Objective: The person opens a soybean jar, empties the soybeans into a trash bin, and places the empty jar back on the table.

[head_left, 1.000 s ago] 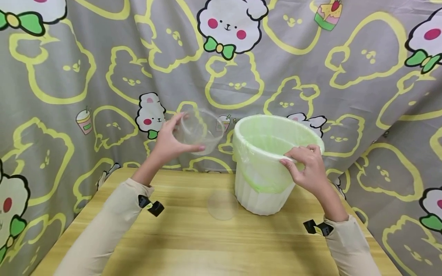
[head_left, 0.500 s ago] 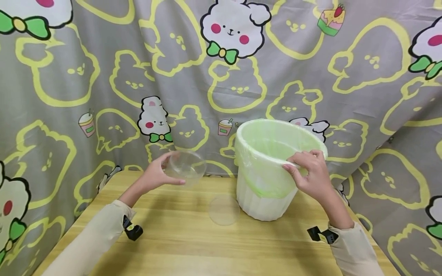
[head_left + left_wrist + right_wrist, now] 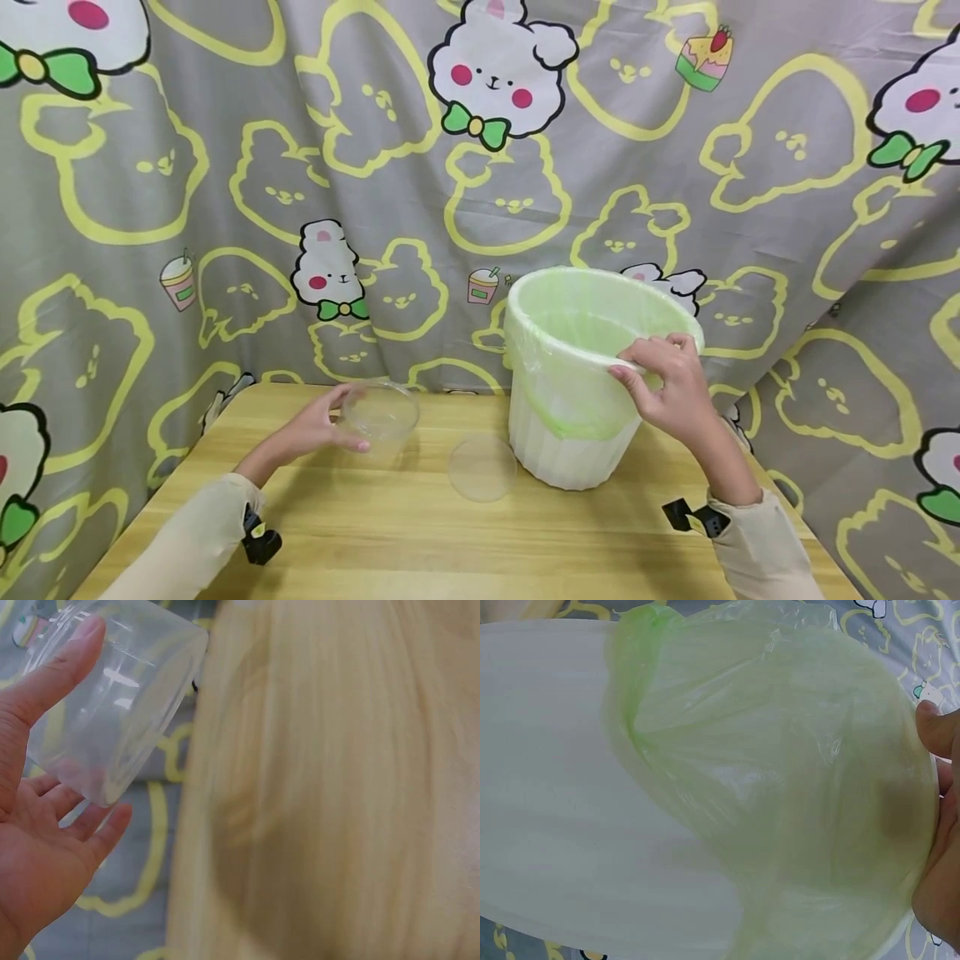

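A clear plastic round container [image 3: 382, 417] is held by my left hand [image 3: 315, 429], thumb on the near side and fingers on the far side. In the left wrist view the container [image 3: 112, 690] hangs tilted in the grasp, just above the table; whether its base touches is unclear. My right hand [image 3: 667, 375] grips the rim of a white trash can [image 3: 566, 454], thumb outside. A light green bag [image 3: 581, 396] lines the can and folds over its rim. The right wrist view shows the bag [image 3: 780, 772] wrinkled against the white wall, with fingertips hidden behind the rim.
A clear round lid [image 3: 482, 471] lies flat on the wooden table [image 3: 420, 550], between the container and the can. A patterned grey curtain [image 3: 405, 192] hangs behind the table and along its sides.
My left hand has moved down and to the left with the container, from beside the can's rim to low above the table. The right hand stays on the rim.
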### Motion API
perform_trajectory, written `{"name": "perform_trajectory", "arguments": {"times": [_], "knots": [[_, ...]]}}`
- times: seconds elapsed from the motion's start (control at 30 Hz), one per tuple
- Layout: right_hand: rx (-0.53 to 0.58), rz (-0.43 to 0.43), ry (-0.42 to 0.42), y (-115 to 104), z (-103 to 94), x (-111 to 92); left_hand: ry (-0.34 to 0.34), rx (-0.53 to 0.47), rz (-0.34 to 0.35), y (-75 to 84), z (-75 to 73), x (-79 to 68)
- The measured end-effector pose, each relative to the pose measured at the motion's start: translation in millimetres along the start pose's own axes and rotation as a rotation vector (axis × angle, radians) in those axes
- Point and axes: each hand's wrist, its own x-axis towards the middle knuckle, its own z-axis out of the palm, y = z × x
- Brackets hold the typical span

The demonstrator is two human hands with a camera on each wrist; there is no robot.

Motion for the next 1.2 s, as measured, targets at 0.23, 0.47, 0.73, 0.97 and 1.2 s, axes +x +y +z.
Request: {"name": "perform_trajectory", "arguments": {"times": [0.23,0.47,0.73,0.97,1.2], "knots": [[-0.006,-0.009,0.016,-2,-1.2,-1,-0.039,-0.019,0.001,-17.3,5.8,-7.8],[0.0,-0.014,0.012,-4,-2.5,0,-0.078,-0.042,0.017,-26.7,9.4,-13.5],[0.018,-0.003,-0.002,-3,-0.5,1,-0.112,-0.095,0.003,-37.7,8.2,-18.3],[0.012,0.004,-0.01,-4,-0.1,2,-0.132,-0.089,-0.029,-45.8,8.2,-18.4],[0.015,0.019,-0.017,-1,-2.3,3,-0.153,-0.094,-0.055,-43.0,6.1,-14.3]]}}
